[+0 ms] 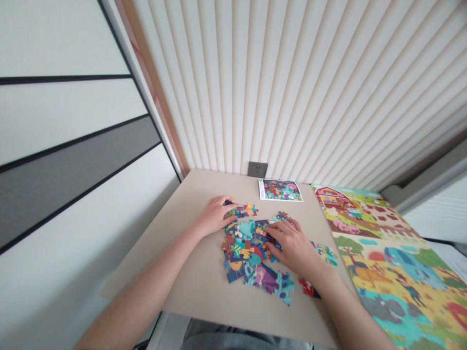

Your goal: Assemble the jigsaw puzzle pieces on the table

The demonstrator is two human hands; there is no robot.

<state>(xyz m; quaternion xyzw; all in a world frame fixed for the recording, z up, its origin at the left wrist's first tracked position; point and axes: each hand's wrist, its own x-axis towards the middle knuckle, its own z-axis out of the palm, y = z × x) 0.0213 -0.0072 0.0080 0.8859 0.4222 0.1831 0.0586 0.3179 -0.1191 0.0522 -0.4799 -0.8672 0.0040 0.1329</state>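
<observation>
My left hand [216,214] is at the upper left of the puzzle pieces, its fingers and thumb closed round the end of a short strip of joined puzzle pieces [250,209]. To the right, my right hand [294,244] reaches over the pile of jigsaw pieces [251,257]. Its thumb and index finger pinch a dark puzzle piece [270,237], mostly hidden by the fingers. The colourful pieces in the pile overlap, and some lie under my right hand. Beside my right wrist are a light-blue and yellow piece [326,254] and a red piece [306,287].
A picture card [280,190] lies at the back of the beige table [189,287]. Large illustrated boards, one with a farm scene [368,214] and one with animals [404,282], cover the right side. A dark wall socket [257,169] is on the ribbed wall behind.
</observation>
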